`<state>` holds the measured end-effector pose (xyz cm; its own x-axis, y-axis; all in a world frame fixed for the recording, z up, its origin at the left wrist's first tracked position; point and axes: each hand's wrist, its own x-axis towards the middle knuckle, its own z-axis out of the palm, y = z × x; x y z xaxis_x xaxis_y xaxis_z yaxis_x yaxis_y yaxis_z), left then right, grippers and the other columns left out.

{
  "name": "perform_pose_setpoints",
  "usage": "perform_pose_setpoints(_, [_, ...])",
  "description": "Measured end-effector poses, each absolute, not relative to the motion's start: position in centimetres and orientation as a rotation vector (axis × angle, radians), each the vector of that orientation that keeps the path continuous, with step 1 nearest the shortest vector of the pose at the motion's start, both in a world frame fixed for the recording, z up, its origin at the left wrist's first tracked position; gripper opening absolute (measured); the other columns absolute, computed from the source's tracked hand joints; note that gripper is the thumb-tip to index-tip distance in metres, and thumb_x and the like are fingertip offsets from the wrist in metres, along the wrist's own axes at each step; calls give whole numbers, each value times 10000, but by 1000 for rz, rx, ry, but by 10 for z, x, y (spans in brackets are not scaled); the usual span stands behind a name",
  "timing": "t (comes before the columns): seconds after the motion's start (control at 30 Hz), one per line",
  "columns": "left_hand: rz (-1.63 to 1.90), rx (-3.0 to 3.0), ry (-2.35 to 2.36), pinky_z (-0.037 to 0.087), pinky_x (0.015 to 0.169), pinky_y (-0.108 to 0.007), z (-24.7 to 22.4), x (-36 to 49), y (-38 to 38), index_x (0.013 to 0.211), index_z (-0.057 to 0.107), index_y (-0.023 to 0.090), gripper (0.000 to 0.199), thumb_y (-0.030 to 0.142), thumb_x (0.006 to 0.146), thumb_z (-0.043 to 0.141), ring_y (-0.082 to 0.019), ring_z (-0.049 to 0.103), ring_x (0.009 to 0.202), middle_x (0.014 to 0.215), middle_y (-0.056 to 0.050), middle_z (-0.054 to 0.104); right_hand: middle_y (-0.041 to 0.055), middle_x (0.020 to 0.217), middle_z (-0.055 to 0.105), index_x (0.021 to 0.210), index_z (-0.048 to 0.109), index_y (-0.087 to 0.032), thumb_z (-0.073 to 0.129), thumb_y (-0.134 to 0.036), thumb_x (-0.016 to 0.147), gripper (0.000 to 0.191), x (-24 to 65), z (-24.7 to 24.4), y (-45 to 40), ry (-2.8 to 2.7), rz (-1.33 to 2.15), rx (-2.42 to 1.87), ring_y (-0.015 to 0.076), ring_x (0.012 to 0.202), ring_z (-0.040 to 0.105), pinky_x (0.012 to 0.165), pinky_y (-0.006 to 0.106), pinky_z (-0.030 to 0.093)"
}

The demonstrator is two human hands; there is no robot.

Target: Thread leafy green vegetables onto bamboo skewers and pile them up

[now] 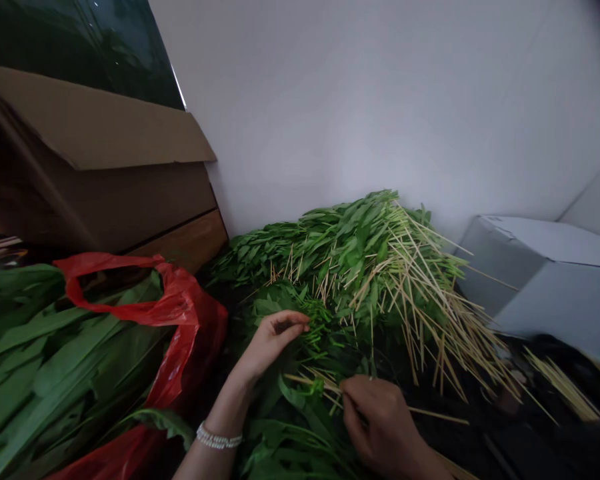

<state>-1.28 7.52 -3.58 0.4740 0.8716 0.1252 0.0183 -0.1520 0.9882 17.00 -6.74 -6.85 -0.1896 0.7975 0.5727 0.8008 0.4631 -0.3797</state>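
My left hand (pixel 271 341), with a bead bracelet on the wrist, pinches a small bunch of green stems (pixel 320 325) at the front of a big heap of leafy greens threaded on thin bamboo skewers (pixel 375 267). Lower and to the right, my right hand (pixel 380 417) is closed on the end of a bamboo skewer (pixel 310 381) that has a green leaf on it. Both hands are over loose green leaves (pixel 290 447) lying on the dark surface.
A red plastic bag (pixel 180 320) full of long green leaves sits at the left. An open cardboard box (pixel 95 167) stands behind it. A grey-white box (pixel 545 280) is at the right. Loose bare skewers (pixel 565 387) lie near it. A white wall rises behind.
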Motion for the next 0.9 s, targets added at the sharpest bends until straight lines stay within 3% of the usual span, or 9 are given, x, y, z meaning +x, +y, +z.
perform_pose_setpoints(0.13, [867, 1917, 852, 488, 765, -295, -46, -3, 72, 910, 699, 168, 167, 270, 817, 605, -191, 644, 809, 874, -70, 710, -6, 632, 538, 711, 494, -203, 398, -93, 801, 171, 159, -72, -70, -2082, -123, -1299, 130, 573, 499, 550, 273, 282])
perform_pose_setpoints(0.27, [945, 2352, 955, 446, 853, -335, -55, 1, 73, 929, 690, 205, 182, 175, 853, 528, -207, 608, 897, 918, -65, 684, -3, 656, 551, 765, 511, -202, 399, -85, 794, 165, 158, -77, -69, -2096, -138, -1310, 136, 596, 506, 572, 271, 283])
perform_pose_setpoints(0.47, [1121, 2392, 1193, 445, 832, -334, -60, 0, 77, 1061, 657, 213, 231, 214, 890, 501, -208, 586, 909, 954, -73, 622, -1, 659, 555, 821, 533, -201, 393, -78, 801, 188, 160, -78, -67, -2098, -166, -1290, 143, 593, 515, 572, 276, 286])
perform_pose_setpoints(0.67, [1110, 2460, 1304, 457, 814, -345, -67, 1, 78, 1001, 692, 215, 223, 335, 835, 604, -227, 572, 902, 942, -75, 585, -3, 650, 546, 797, 524, -204, 393, -82, 810, 179, 159, -79, -68, -2096, -200, -1287, 142, 581, 496, 570, 278, 271])
perform_pose_setpoints(0.9, [1045, 2409, 1310, 457, 787, -333, -64, 2, 77, 822, 679, 218, 62, 238, 781, 637, -215, 585, 863, 892, -49, 594, -4, 651, 551, 808, 529, -203, 387, -88, 820, 184, 159, -78, -68, -2100, -188, -1291, 143, 583, 506, 572, 276, 280])
